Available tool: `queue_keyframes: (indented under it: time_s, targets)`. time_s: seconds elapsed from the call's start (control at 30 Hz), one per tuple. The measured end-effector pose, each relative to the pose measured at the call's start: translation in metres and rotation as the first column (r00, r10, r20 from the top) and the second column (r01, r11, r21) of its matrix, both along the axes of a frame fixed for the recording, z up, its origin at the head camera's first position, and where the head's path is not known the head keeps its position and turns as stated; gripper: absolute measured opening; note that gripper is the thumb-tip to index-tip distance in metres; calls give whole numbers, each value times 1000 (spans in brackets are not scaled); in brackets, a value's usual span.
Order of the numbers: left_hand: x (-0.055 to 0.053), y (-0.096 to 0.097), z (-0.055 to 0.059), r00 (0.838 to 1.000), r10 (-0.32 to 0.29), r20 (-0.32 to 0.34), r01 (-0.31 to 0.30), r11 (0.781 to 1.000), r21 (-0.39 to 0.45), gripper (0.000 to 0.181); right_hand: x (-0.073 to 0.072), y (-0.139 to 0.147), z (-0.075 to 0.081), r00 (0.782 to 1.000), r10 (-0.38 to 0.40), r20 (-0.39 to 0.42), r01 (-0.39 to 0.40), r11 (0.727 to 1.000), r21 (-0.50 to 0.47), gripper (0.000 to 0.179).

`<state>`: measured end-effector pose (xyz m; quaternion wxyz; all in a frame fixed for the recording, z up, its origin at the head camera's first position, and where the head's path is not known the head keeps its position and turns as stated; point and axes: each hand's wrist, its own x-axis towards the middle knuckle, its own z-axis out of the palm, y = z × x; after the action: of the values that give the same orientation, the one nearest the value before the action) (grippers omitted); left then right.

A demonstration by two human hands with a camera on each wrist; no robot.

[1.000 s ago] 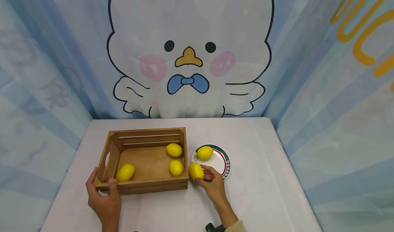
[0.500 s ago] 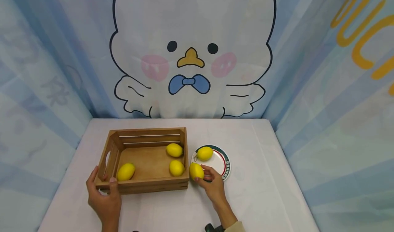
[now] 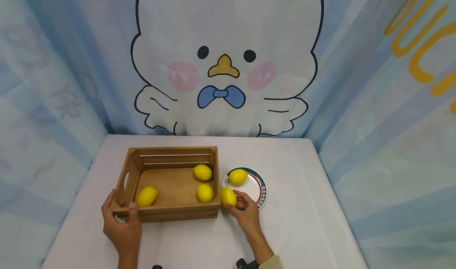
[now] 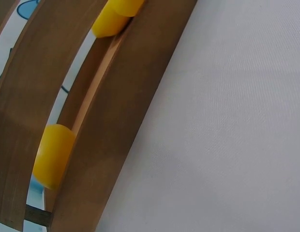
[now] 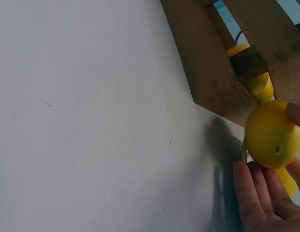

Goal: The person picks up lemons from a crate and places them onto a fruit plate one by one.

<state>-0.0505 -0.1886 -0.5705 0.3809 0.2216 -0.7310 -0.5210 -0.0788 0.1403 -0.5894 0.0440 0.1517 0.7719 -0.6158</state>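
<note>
In the head view, my left hand (image 3: 122, 229) grips the front left corner of a slatted wooden crate (image 3: 178, 213), thumb over the front rail. Several lemons are in view: one lies inside the crate at the left (image 3: 147, 197), two sit by its right wall, the rear lemon (image 3: 202, 172) and the front lemon (image 3: 205, 193). My right hand (image 3: 247, 215) pinches another lemon (image 5: 273, 134) between thumb and fingers, just outside the crate's right end. Behind that hand, one lemon (image 3: 237, 177) rests on a round plate (image 3: 263, 187) with a green and red rim. The left hand is outside the left wrist view.
A white cloth covers the table (image 3: 295, 213). Printed curtains surround it, with a cartoon bird on the back curtain (image 3: 224, 114). A small dark object (image 3: 157, 267) shows at the bottom edge of the head view.
The crate and my left hand show a few pixels further right as the head view shifts slightly. Both hands keep their holds, and the pinched lemon stays beside the crate.
</note>
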Motion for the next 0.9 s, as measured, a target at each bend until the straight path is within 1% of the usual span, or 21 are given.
queue_keyframes:
  time_s: [0.2,0.63,0.9]
  targets:
    - [0,0,0,1000,2,-8,-2,1000,-18,67,0,1,-1,1000,3,1,-3,1000,10,55]
    - [2,3,2,1000,12,-3,-12,1000,-19,66,0,3,-1,1000,-9,12,8,1000,19,55]
    - [2,4,4,1000,10,23,-9,1000,-15,65,0,6,-4,1000,-24,15,24,1000,19,53]
